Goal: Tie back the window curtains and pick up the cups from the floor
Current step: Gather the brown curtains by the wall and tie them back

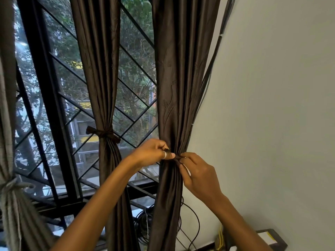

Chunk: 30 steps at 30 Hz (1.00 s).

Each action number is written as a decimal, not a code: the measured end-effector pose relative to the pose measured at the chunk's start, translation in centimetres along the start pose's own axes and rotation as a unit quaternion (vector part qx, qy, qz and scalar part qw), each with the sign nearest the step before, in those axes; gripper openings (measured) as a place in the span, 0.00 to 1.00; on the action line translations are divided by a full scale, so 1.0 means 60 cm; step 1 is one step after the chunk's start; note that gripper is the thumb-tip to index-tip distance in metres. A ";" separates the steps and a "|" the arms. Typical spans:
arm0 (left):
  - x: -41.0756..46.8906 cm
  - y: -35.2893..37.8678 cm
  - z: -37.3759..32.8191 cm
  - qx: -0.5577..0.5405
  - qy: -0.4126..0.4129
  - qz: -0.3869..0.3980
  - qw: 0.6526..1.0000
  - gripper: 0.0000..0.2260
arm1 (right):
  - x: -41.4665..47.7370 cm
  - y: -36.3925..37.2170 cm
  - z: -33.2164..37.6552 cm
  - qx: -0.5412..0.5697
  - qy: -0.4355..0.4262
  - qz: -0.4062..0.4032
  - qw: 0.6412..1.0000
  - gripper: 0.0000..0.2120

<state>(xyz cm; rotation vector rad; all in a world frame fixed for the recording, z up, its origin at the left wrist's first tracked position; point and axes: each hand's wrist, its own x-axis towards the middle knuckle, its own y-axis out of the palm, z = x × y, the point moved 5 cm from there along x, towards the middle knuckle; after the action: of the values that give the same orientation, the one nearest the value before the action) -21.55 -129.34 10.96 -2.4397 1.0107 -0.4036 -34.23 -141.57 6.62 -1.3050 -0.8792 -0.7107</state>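
Left hand [154, 151], centre of the frame: fingers curled tight, pinching one end of a dark tie-back [177, 157] between thumb and forefinger, silver ring [164, 154] on one finger. Right hand [197, 175], just right of it: fingers narrowly curled, pinching the other end of the same tie-back. Between both hands, touching them: right curtain [174, 87], dark brown, gathered in at the tie-back, beside the pale wall [272, 105]. Left of centre: middle curtain [101, 69], already bound with a knotted band [106, 133]. Lower left edge: grey curtain [10, 205], likewise tied. Behind: black window frame [46, 78]. Bottom centre: coiled black cables [143, 223].
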 end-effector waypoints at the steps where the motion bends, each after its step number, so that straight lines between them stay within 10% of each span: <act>1: -0.004 0.003 0.008 -0.017 0.021 -0.023 0.999 0.09 | 0.001 -0.002 -0.005 0.009 0.011 0.001 1.000 0.05; 9: -0.033 0.020 0.065 -0.068 0.093 -0.214 0.970 0.03 | 0.004 -0.008 -0.023 0.049 0.078 0.009 0.996 0.01; 30: -0.030 0.003 0.112 -0.054 0.073 -0.261 0.961 0.06 | -0.013 0.007 -0.086 0.049 0.170 -0.001 0.984 0.05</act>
<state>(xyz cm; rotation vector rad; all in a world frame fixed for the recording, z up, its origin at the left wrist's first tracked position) -19.96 -126.07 5.00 -2.7944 0.4308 -0.7246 -33.53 -146.62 5.51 -1.0548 -0.6286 -0.8513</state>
